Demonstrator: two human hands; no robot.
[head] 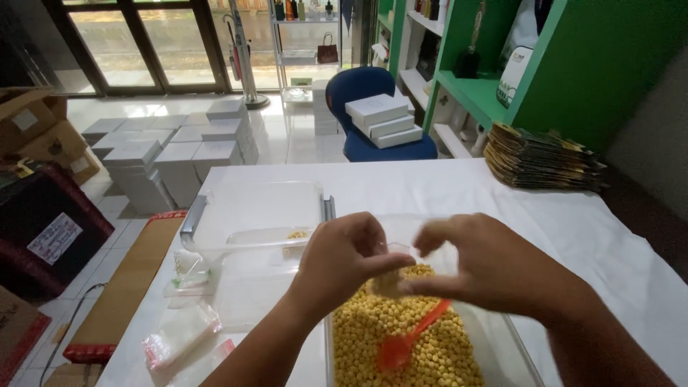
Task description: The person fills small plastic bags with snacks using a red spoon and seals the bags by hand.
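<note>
just two hands [344,261] [494,269], one orange spoon [408,340]

Left hand [344,261]: bare, reaching in from the lower left, forearm running diagonally up from the bottom edge. Back of hand faces the camera, wrist bent slightly; fingers curled inward, thumb and fingertips drawn together in a pinching grip at its right side.

Right hand [494,269]: bare, entering from the lower right, forearm angled up toward centre. Back of hand upward, fingers curved and pointing left, index finger crooked above, thumb extended below toward the left hand. The two hands' fingertips meet closely, nearly touching.
</note>
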